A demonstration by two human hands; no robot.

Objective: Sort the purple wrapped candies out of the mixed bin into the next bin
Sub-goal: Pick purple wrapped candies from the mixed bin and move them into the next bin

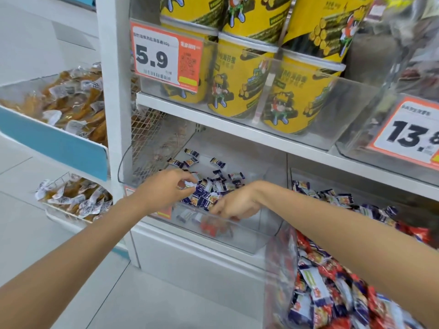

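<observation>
- Purple wrap marks the candy [189,185] that my left hand [164,189] pinches between thumb and forefinger, just above the heap. It is too small for me to tell which way its long axis runs.
- Next come the purple candies [209,195] heaped in the clear bin [257,236], their ends pointing every which way. The loose ones at the back lie flat, long axis roughly across the shelf.
- I judge each piece light, with a firm middle under slick, crinkly wrap that would slide from a flat touch. I would pinch across the short width of the body or take a crimped end.
- My right hand [237,205] dips curled fingers into the front of that bin, just above some red candies [211,227]. With the blur, I cannot tell whether it holds anything.
- Furthest right is the mixed bin [281,269], red and purple pieces jumbled with no common direction.
</observation>
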